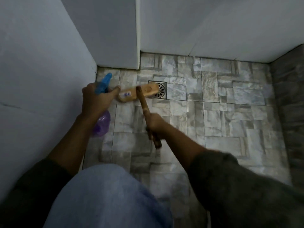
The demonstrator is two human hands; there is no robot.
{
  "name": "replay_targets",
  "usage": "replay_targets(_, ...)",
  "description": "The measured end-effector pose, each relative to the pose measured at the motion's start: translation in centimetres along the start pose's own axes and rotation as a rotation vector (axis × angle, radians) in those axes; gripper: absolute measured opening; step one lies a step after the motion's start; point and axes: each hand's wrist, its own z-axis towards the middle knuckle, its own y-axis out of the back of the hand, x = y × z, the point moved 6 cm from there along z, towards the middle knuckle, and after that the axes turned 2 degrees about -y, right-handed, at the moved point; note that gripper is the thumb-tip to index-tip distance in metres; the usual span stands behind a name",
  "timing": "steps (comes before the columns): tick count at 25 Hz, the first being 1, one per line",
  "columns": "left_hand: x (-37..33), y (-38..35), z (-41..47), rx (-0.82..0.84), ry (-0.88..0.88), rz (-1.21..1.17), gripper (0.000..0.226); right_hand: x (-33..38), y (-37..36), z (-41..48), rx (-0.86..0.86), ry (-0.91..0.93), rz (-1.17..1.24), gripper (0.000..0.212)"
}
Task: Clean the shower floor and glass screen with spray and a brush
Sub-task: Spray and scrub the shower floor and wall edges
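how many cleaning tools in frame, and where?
2. The spray bottle is in the left hand, near the left wall. The wooden brush is held by its handle in the right hand, head on the floor tiles overlapping the drain. None visibly hidden.

The spray bottle (pixel 102 122) has a translucent purple body and a blue trigger head. The brush (pixel 139 93) is tan wood (its handle darker brown). The shower floor (pixel 222 102) shows a grey, stone-block tile pattern; the walls (pixel 213 25) are plain pale grey, the drain cover (pixel 158 91) silvery metal.
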Motion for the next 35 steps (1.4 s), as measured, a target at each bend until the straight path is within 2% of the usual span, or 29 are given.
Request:
replay_targets(3,0.3,-0.2,2.1,-0.046,0.049,-0.003,0.039,6.2,0.8,4.7,-0.054,0.043,0.121,0.041)
replay_targets(6,-0.9,0.9,3.0,-0.078,0.021,0.013,0.036,2.1,-0.3,2.3,-0.012,0.051,0.003,0.036)
replay_targets(9,-1.1,2.0,2.6,-0.086,0.012,0.008,0.034,-2.5,-1.5,-0.8,0.024,-0.006,0.001,0.049)
replay_targets(14,0.7,1.9,2.4,-0.056,0.082,-0.041,0.039,5.9,-1.9,6.4,-0.079,0.009,0.239,0.049)
replay_targets(16,0.5,1.5,2.7,-0.034,0.064,0.010,0.039,5.0,-3.2,6.0,-0.117,0.016,0.235,0.053)
replay_targets(20,0.4,0.8,3.1,0.003,0.025,0.054,0.036,-2.8,-4.4,1.2,-0.082,-0.025,0.116,0.061)
replay_targets(22,0.2,-0.1,3.0,0.059,-0.016,0.083,0.038,-0.2,-2.9,3.6,-0.118,0.029,0.077,0.063)
replay_targets(24,0.4,-0.4,2.8,0.093,-0.019,0.106,0.041,4.8,-1.9,6.1,-0.125,0.044,0.163,0.058)
replay_targets(26,0.5,-0.5,2.5,0.095,-0.011,0.113,0.042,6.6,-1.4,6.7,-0.125,0.041,0.255,0.053)
replay_targets(31,-1.6,-1.7,1.8,0.113,-0.085,0.082,0.043,-1.6,0.1,0.6,-0.098,0.012,0.016,0.045)
replay_targets(33,-2.9,-3.1,0.7,0.119,-0.146,0.082,0.044,-1.3,4.1,1.2,-0.136,0.042,-0.094,0.035)
replay_targets(35,-4.2,-4.8,-0.3,0.156,-0.190,0.067,0.040,0.8,7.9,3.4,-0.179,0.074,-0.021,0.035)
